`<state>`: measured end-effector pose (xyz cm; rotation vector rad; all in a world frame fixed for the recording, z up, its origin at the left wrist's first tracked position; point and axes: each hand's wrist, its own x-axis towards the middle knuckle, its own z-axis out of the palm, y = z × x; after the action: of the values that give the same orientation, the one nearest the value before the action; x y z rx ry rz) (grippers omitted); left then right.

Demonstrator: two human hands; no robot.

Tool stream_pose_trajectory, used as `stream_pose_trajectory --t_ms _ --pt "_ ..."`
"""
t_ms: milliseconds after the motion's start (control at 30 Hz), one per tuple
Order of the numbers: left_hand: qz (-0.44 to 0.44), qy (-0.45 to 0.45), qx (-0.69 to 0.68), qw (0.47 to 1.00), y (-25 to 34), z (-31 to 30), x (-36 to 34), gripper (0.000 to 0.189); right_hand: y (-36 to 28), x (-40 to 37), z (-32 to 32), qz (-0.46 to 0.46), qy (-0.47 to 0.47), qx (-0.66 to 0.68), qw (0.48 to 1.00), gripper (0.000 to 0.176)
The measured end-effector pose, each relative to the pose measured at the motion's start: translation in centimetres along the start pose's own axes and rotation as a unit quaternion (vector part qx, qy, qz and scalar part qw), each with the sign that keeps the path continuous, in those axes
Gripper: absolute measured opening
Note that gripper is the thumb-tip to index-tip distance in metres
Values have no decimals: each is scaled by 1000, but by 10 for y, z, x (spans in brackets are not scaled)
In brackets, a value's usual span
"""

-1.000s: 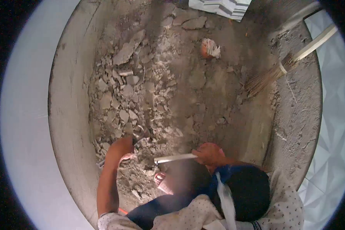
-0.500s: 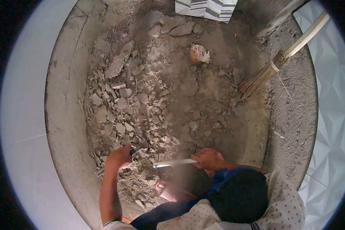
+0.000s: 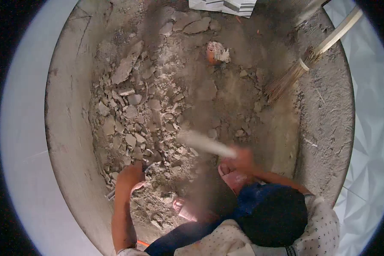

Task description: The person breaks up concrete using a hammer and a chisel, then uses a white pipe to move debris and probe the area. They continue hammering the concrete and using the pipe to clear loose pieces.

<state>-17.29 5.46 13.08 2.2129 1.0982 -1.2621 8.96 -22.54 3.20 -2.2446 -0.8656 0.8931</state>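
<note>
My left hand [image 3: 131,177] is low at the left, closed over the rubble. It grips a thin metal rod [image 3: 110,195], whose end sticks out on the wrist side; a dark part shows past the fingers. The rod's tip is hard to make out among the debris. My right hand [image 3: 242,160] is closed around one end of a pale stick [image 3: 207,144], smeared by motion. The stick points up and left, raised over the broken rubble [image 3: 132,113]. Both feet, in pinkish footwear [image 3: 187,210], rest on the ground between my hands.
Grey walls curve along both sides, the left one with a broad rim [image 3: 66,115]. A twig broom [image 3: 292,77] leans on the right wall. An orange object with pale fibres [image 3: 216,53] lies on the dusty floor, near a striped sheet [image 3: 224,5] and flat slabs [image 3: 196,24].
My right hand has lifted up and slightly right, swinging the stick's far end upward and uncovering the foot beneath. My left hand stays nearly where it was. The view has shifted slightly.
</note>
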Motion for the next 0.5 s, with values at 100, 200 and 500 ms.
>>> stream_pose_trajectory --t_ms 100,200,500 --pt "1 3 -32 999 3 -12 -3 31 6 70 -34 73 265 146 950 37" --pt "59 54 -26 996 -1 -5 -3 33 34 131 -74 116 213 340 908 41" --pt "4 -15 34 999 7 -4 6 31 74 82 -10 105 166 198 960 46"
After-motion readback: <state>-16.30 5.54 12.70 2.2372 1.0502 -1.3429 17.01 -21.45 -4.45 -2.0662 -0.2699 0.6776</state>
